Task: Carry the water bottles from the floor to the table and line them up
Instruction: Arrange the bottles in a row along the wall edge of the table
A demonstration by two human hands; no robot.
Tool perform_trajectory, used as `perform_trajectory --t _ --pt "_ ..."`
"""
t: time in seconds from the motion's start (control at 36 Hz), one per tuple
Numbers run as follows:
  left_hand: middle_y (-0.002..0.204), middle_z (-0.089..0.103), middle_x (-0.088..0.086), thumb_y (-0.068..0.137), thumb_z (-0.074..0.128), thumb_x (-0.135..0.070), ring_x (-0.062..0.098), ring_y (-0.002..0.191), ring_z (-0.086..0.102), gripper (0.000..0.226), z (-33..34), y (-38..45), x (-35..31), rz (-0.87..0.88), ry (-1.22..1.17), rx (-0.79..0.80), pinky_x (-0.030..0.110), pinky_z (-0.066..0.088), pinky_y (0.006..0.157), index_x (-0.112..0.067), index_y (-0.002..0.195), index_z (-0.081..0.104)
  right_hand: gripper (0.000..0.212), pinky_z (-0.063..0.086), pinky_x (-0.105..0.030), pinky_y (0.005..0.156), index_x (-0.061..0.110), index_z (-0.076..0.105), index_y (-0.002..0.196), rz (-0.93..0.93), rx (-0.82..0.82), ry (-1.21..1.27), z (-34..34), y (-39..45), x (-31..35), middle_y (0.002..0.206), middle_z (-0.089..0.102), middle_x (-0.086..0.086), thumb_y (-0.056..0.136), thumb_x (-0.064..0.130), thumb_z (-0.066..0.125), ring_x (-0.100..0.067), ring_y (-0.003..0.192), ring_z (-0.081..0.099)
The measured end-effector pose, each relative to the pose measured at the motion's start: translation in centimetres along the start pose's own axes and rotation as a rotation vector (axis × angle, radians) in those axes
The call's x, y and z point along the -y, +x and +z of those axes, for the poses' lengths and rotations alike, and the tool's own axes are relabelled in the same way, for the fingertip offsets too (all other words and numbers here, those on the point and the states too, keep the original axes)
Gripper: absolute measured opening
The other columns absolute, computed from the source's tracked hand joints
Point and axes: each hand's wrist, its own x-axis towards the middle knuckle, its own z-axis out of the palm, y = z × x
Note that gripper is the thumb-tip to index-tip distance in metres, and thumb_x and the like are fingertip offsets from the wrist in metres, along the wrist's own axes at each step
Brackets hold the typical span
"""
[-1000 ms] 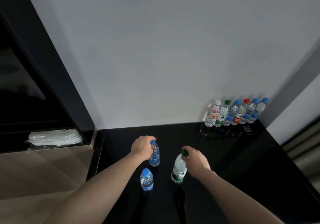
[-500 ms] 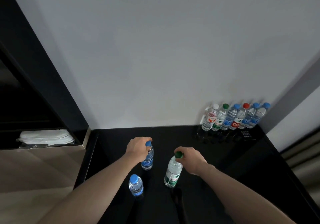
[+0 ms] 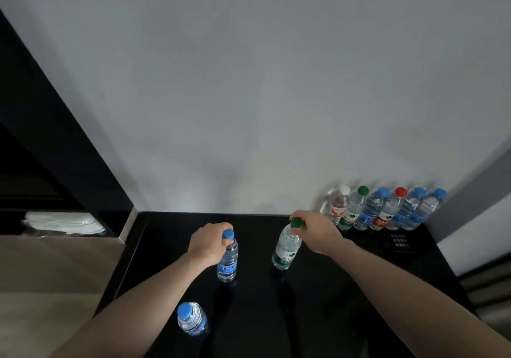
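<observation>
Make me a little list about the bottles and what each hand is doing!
left hand: grips the neck of the blue-capped bottle
right hand: grips the neck of the green-capped bottle, tilted
loose bottle: blue cap, near table edge, untouched
row by wall: six bottles, caps white, green, blue, red, blue, blue
table: black, shiny

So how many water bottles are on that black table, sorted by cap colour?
Blue caps: 5, three in the row by the wall, one held by the left hand, one standing near the front edge
Green caps: 2, one in the row, one held by the right hand
White caps: 1
Red caps: 1
Total: 9 bottles
</observation>
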Motion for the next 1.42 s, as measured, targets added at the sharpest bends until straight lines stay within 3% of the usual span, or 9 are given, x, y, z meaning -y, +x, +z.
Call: perform_trajectory --t 0.14,0.22,0.33,0.47,0.75,0.89,0.97,1.33,1.42 --pt "0.084 0.066 -0.015 0.095 0.061 -0.031 0.007 0.075 0.062 0.01 -0.3 2.0 -2.3 0.025 -0.028 -0.037 0.025 0.047 0.064 -0.04 0.098 0.059 0.026 0.054 -0.037 0.082 0.033 0.061 0.119 -0.018 -0.023 -0.037 -2.0 2.5 -2.2 0.11 0.067 0.004 0.093 0.037 0.065 -0.019 0.093 0.063" --pt "0.091 0.069 -0.014 0.096 0.061 -0.031 0.009 0.08 0.064 0.016 -0.4 3.5 -4.2 0.063 -0.032 -0.067 0.027 0.052 0.07 -0.039 0.11 0.062 0.026 0.052 -0.034 0.076 0.034 0.06 0.119 -0.016 -0.037 -0.062 -3.1 3.8 -3.6 0.109 0.066 0.004 0.093 0.039 0.064 -0.018 0.089 0.063" --pt "0.093 0.069 -0.013 0.097 0.06 -0.027 0.011 0.08 0.064 0.02 -0.5 5.5 -7.0 0.094 -0.035 -0.079 0.029 0.053 0.07 -0.037 0.115 0.062 0.025 0.052 -0.037 0.085 0.032 0.061 0.118 -0.03 -0.062 -0.09 -4.0 5.5 -5.4 0.109 0.067 0.002 0.093 0.035 0.063 -0.021 0.096 0.063" --pt "0.098 0.068 -0.008 0.097 0.06 -0.023 0.015 0.083 0.062 0.022 -0.4 7.7 -10.4 0.101 -0.034 -0.083 0.028 0.051 0.07 -0.036 0.114 0.062 0.027 0.036 -0.038 0.094 0.035 0.061 0.12 -0.05 -0.103 -0.232 -4.9 8.0 -7.7 0.108 0.067 0.002 0.093 0.038 0.063 -0.022 0.106 0.055" --pt "0.101 0.067 -0.007 0.095 0.061 -0.023 0.015 0.086 0.06 0.021 0.3 11.4 -15.9 0.11 -0.022 -0.07 0.028 0.047 0.073 -0.035 0.111 0.061 0.013 0.023 -0.037 0.079 0.036 0.063 0.104 -0.117 -0.108 -0.351 -6.4 11.4 -11.5 0.093 0.062 0.007 0.092 0.032 0.062 -0.02 0.103 0.046" --pt "0.103 0.067 -0.004 0.094 0.062 -0.019 0.02 0.09 0.062 0.024 0.9 13.0 -18.1 0.123 0.011 -0.048 0.033 0.052 0.08 -0.033 0.115 0.062 0.012 0.022 -0.039 0.082 0.035 0.063 0.099 -0.132 -0.11 -0.336 -6.4 12.5 -13.2 0.105 0.066 0.007 0.091 0.043 0.063 -0.02 0.108 0.044" --pt "0.101 0.066 -0.003 0.094 0.062 -0.015 0.021 0.088 0.062 0.026 1.4 14.0 -19.2 0.123 0.017 -0.036 0.033 0.052 0.078 -0.033 0.112 0.061 0.012 0.023 -0.039 0.085 0.033 0.063 0.099 -0.138 -0.104 -0.335 -6.1 12.9 -13.9 0.112 0.068 0.005 0.09 0.04 0.062 -0.022 0.111 0.043" --pt "0.107 0.067 0.002 0.092 0.061 -0.011 0.019 0.082 0.053 0.028 3.2 16.7 -22.9 0.136 0.008 -0.037 0.028 0.041 0.073 -0.027 0.115 0.062 0.023 0.029 -0.038 0.094 0.031 0.065 0.115 -0.198 -0.176 -0.313 -5.2 13.8 -14.9 0.109 0.069 0.007 0.091 0.032 0.063 -0.021 0.109 0.054" --pt "0.111 0.068 0.002 0.092 0.061 -0.01 0.021 0.087 0.058 0.031 3.5 17.0 -23.4 0.141 0.016 -0.028 0.029 0.044 0.075 -0.027 0.117 0.062 0.026 0.029 -0.038 0.095 0.032 0.065 0.116 -0.192 -0.184 -0.307 -5.1 13.8 -14.9 0.112 0.069 0.007 0.091 0.032 0.064 -0.021 0.11 0.055"
